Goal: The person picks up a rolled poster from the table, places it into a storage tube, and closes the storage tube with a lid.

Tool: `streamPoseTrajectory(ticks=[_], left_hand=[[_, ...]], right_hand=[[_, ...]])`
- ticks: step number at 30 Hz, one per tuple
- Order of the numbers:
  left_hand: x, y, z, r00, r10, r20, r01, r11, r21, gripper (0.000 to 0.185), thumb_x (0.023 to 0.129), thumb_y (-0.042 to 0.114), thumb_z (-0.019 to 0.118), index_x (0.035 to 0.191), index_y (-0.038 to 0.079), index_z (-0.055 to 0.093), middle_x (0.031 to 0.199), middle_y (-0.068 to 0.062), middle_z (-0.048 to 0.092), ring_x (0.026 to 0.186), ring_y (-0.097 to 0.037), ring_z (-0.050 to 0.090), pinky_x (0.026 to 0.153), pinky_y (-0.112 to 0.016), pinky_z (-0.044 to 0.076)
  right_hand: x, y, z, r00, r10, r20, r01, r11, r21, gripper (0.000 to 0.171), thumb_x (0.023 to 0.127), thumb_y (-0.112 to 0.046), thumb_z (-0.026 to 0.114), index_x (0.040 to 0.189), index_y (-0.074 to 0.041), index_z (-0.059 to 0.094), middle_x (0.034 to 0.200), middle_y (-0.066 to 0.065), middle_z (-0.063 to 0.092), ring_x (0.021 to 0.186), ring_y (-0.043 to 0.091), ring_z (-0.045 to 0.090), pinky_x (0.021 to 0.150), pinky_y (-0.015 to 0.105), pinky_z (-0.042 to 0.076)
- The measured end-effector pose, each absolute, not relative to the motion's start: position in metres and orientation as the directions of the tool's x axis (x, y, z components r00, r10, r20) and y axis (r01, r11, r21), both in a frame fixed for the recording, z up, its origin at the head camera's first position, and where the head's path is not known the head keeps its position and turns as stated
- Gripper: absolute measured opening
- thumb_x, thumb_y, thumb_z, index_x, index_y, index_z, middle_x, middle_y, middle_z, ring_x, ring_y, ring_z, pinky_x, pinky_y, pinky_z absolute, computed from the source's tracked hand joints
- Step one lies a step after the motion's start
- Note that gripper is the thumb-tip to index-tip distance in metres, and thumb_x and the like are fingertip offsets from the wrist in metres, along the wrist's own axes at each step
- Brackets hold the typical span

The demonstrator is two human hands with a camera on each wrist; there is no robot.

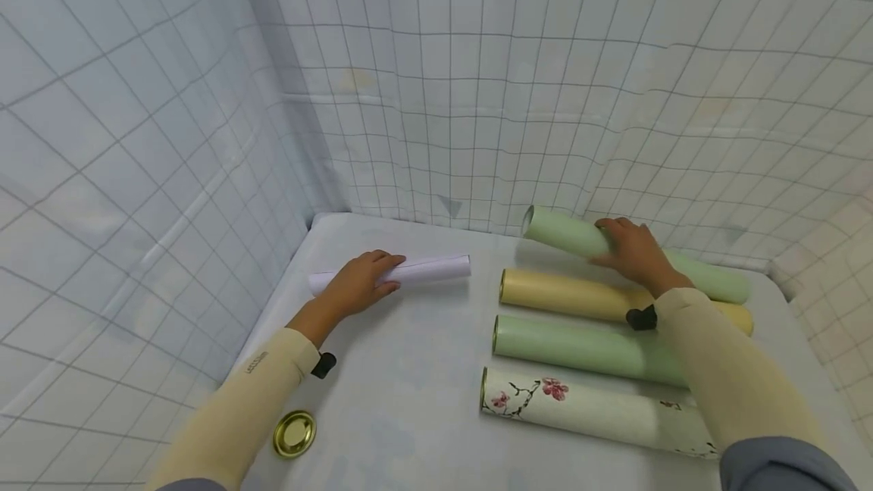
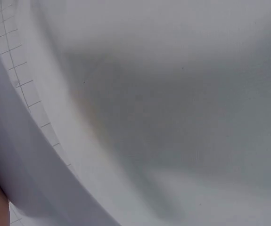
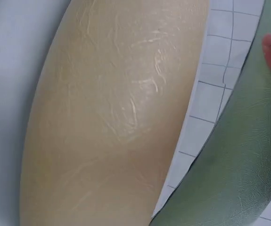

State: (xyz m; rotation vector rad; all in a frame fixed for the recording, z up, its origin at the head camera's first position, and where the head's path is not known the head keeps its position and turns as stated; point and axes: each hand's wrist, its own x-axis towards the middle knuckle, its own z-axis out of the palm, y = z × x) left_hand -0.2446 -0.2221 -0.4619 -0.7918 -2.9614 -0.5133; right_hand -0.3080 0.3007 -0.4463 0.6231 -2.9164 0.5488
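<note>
My left hand (image 1: 364, 283) grips a rolled sheet of white paper (image 1: 433, 270) at the table's left. In the left wrist view, the white roll (image 2: 27, 146) runs down the left side, with fingertips at its edge. My right hand (image 1: 634, 252) holds a pale green tube (image 1: 562, 232) near its middle, its left end raised over the back of the table. That green tube (image 3: 239, 155) fills the right of the right wrist view, a thumb and finger on it. Just in front lies a yellow tube (image 1: 559, 292), partly hidden by the right wrist.
A second green tube (image 1: 559, 341) and a white tube with red blossoms (image 1: 580, 404) lie in front of the yellow one. A round gold lid (image 1: 295, 433) sits near the left forearm. Gridded white cloth (image 1: 436, 97) walls in the white table (image 1: 409, 385).
</note>
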Motion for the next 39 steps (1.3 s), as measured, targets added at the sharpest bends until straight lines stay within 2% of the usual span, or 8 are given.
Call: streamPoseTrajectory(ticks=[5,15,22,26,29,32,36,39], left_hand=[[-0.237,-0.223,-0.460,-0.880,0.456,0.134,0.474,0.823,0.312,0.052,0.093,0.028,0.072,0.140,0.012,0.056,0.128,-0.013,0.060,0.116,-0.033,0.057,0.098,-0.051,0.047],[-0.224,-0.228,-0.448,-0.891,0.430,0.148,0.454,0.826,0.333,0.054,0.091,0.026,0.076,0.138,0.011,0.057,0.126,-0.013,0.061,0.112,-0.033,0.059,0.093,-0.050,0.050],[-0.214,-0.221,-0.444,-0.847,0.477,0.236,0.532,0.772,0.348,0.048,0.089,0.025,0.078,0.131,0.009,0.060,0.125,-0.010,0.064,0.111,-0.030,0.062,0.093,-0.048,0.051],[-0.205,-0.217,-0.447,-0.804,0.508,0.310,0.591,0.740,0.321,0.043,0.088,0.024,0.079,0.125,0.009,0.062,0.122,-0.009,0.065,0.110,-0.029,0.063,0.093,-0.047,0.052],[-0.191,-0.215,-0.453,-0.762,0.534,0.366,0.638,0.717,0.282,0.043,0.085,0.023,0.082,0.122,0.010,0.064,0.120,-0.008,0.066,0.108,-0.028,0.064,0.090,-0.045,0.054],[-0.177,-0.215,-0.457,-0.730,0.547,0.409,0.667,0.699,0.257,0.044,0.082,0.022,0.084,0.120,0.011,0.064,0.118,-0.007,0.066,0.105,-0.027,0.065,0.087,-0.044,0.055],[-0.164,-0.217,-0.456,-0.711,0.544,0.445,0.681,0.691,0.243,0.045,0.080,0.022,0.085,0.119,0.013,0.065,0.118,-0.007,0.065,0.104,-0.026,0.065,0.086,-0.044,0.055],[-0.157,-0.218,-0.455,-0.683,0.554,0.477,0.706,0.669,0.234,0.047,0.079,0.021,0.086,0.120,0.014,0.065,0.118,-0.006,0.064,0.103,-0.025,0.065,0.085,-0.043,0.056]], right_hand=[[-0.303,0.299,-0.438,-0.919,-0.338,0.203,-0.390,0.855,-0.343,0.073,0.079,-0.028,0.087,0.137,-0.002,0.052,0.130,0.027,0.053,0.110,0.048,0.053,0.091,0.064,0.042],[-0.280,0.298,-0.412,-0.901,-0.391,0.188,-0.430,0.863,-0.267,0.073,0.079,-0.035,0.085,0.137,-0.006,0.052,0.126,0.025,0.053,0.108,0.044,0.054,0.083,0.063,0.045],[-0.239,0.304,-0.404,-0.873,-0.424,0.240,-0.477,0.843,-0.248,0.071,0.075,-0.035,0.088,0.131,-0.007,0.056,0.118,0.019,0.056,0.100,0.037,0.057,0.077,0.056,0.049],[-0.209,0.308,-0.405,-0.807,-0.470,0.358,-0.553,0.814,-0.177,0.071,0.067,-0.029,0.093,0.124,-0.004,0.060,0.113,0.016,0.057,0.097,0.035,0.057,0.074,0.053,0.050],[-0.183,0.311,-0.409,-0.765,-0.490,0.419,-0.587,0.797,-0.140,0.073,0.060,-0.025,0.096,0.120,-0.002,0.062,0.114,0.017,0.058,0.100,0.038,0.057,0.076,0.054,0.050],[-0.158,0.315,-0.410,-0.763,-0.476,0.437,-0.580,0.802,-0.140,0.073,0.058,-0.026,0.096,0.119,-0.002,0.063,0.116,0.018,0.061,0.104,0.040,0.057,0.081,0.056,0.049],[-0.132,0.320,-0.409,-0.764,-0.465,0.447,-0.568,0.813,-0.127,0.075,0.066,-0.051,0.088,0.119,-0.004,0.064,0.113,0.016,0.063,0.102,0.038,0.058,0.079,0.056,0.049],[-0.113,0.319,-0.411,-0.732,-0.479,0.484,-0.590,0.801,-0.098,0.077,0.078,-0.073,0.064,0.116,-0.006,0.066,0.110,0.012,0.064,0.098,0.034,0.059,0.079,0.049,0.049]])
